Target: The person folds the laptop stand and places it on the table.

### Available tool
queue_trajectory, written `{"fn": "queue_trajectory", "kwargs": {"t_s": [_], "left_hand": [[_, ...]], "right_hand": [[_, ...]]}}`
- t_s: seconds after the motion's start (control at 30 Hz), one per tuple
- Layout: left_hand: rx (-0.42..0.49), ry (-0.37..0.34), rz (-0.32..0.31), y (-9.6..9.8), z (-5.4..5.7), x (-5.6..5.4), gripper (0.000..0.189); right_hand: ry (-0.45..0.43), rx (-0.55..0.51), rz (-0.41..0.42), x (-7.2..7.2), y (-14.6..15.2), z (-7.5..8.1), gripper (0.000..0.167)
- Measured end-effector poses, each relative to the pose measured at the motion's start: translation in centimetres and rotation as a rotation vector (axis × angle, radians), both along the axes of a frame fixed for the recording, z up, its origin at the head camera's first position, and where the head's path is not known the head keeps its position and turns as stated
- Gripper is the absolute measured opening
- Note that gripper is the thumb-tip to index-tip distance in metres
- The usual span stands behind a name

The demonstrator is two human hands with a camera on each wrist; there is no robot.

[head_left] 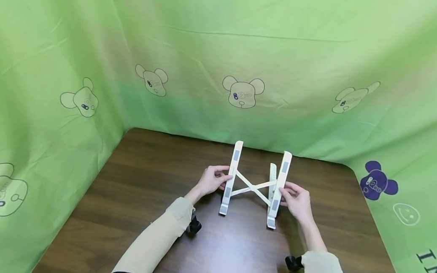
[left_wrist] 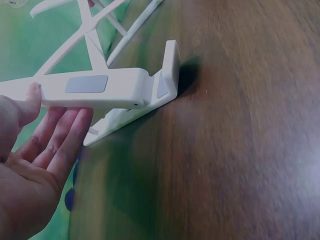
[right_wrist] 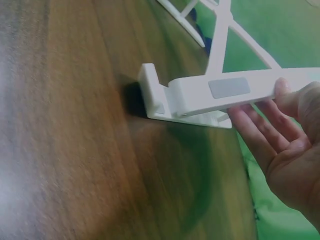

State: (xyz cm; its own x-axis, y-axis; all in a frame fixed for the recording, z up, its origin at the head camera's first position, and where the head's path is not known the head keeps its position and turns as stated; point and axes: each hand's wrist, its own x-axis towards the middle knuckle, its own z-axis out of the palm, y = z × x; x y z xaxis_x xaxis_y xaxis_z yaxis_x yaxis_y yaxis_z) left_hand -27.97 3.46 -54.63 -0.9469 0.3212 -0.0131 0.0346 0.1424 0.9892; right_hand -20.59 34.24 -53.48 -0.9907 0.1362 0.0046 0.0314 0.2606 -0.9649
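White stand (head_left: 253,188), unfolded, crossbars (head_left: 245,180) in X, toward table's (head_left: 155,170) far side.

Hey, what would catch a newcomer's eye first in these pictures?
Likely the white stand with crossed bars, one rail pinched by the left hand, the other by the right hand, over the dark wooden table. Then the bright green curtain behind, printed with big-eared animal heads; the solid purple head at the right stands out most.

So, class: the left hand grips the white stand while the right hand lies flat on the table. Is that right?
The right hand isn't on the table: it grips the white stand, as the right wrist view shows. The left hand does grip it.
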Motion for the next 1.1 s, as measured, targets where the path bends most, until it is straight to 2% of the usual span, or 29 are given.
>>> {"fn": "queue_trajectory", "kwargs": {"t_s": [0.2, 0.5, 0.73, 0.9, 1.1], "left_hand": [[-0.021, 0.011, -0.007, -0.4, 0.2, 0.1, 0.043], [-0.007, 0.01, 0.052, -0.8, 0.4, -0.1, 0.042], [-0.008, -0.015, 0.042, -0.6, 0.3, 0.3, 0.041], [-0.032, -0.002, 0.049, -0.4, 0.5, 0.4, 0.04], [-0.053, -0.021, 0.035, -0.5, 0.9, 0.8, 0.042]], "right_hand": [[0.007, 0.082, -0.059, -0.4, -0.7, -0.2, 0.032], [0.003, 0.132, -0.063, -1.6, -1.5, 0.0, 0.026], [-0.004, 0.187, -0.087, -1.1, -1.8, 0.2, 0.021], [0.004, 0.24, -0.1, -0.8, -1.8, 0.4, 0.019], [0.009, 0.255, -0.096, -0.5, -2.0, 0.4, 0.017]]}}
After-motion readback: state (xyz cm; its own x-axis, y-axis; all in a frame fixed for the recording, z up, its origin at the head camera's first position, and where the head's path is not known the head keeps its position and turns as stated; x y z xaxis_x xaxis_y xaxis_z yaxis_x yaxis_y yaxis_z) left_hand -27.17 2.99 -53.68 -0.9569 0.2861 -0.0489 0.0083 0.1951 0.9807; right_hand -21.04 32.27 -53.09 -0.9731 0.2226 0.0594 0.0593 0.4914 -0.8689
